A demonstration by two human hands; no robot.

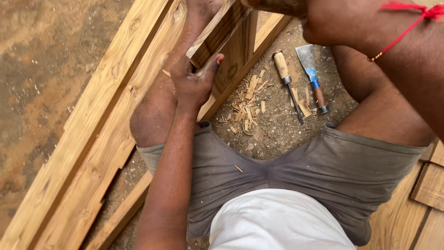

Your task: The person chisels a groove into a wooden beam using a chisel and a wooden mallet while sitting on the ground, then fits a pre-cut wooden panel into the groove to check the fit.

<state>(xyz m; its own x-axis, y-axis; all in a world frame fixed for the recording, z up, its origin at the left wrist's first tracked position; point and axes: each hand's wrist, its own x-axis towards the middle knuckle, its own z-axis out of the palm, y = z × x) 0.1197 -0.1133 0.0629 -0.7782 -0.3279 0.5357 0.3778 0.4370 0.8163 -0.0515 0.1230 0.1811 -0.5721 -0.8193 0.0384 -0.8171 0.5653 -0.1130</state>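
My left hand (pixel 194 83) rests over my left knee and closes on the edge of a dark wooden frame piece (pixel 236 51), with the thumb pressed against the wood; anything else inside the grip is hidden. My right hand (pixel 323 23) is at the top edge, mostly cut off, with a red thread at the wrist. It is closed on a brown wooden tool (pixel 277 5), of which only the end shows. On the dirt between my legs lie a wooden-handled chisel (pixel 287 83) and a wide-bladed chisel (pixel 312 76).
Long pale planks (pixel 92 139) run diagonally along the left. Wood shavings (pixel 247 104) are scattered by the frame. More boards (pixel 430 185) lie at the right edge. Sandy ground (pixel 41 69) lies to the far left.
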